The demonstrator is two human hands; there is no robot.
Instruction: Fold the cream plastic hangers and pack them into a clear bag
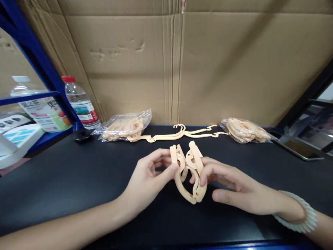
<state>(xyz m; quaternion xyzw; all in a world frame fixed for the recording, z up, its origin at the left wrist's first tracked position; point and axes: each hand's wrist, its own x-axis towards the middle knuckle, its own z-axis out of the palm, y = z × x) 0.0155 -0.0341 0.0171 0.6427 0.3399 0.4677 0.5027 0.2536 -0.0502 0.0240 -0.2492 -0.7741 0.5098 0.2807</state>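
Over the table's middle, a folded beige plastic clothes hanger [187,194] is held in both hands, its arms bent into a narrow V with the tip toward me. My left hand [148,180] pinches its left arm between thumb and fingers. On the right arm, my right hand [231,184] has its index finger in front and other fingers behind, the thumb standing apart. Part of the hanger is hidden by the fingers. Beyond it lie unfolded beige hangers [166,137], hooks together.
Clear bags of folded hangers lie at back left [125,126] and back right [247,130]. A red-capped water bottle [82,106] and a black mouse [82,135] stand left, beside a blue shelf frame [47,59]. A phone-like device [299,147] lies right. Cardboard [130,62] walls the back.
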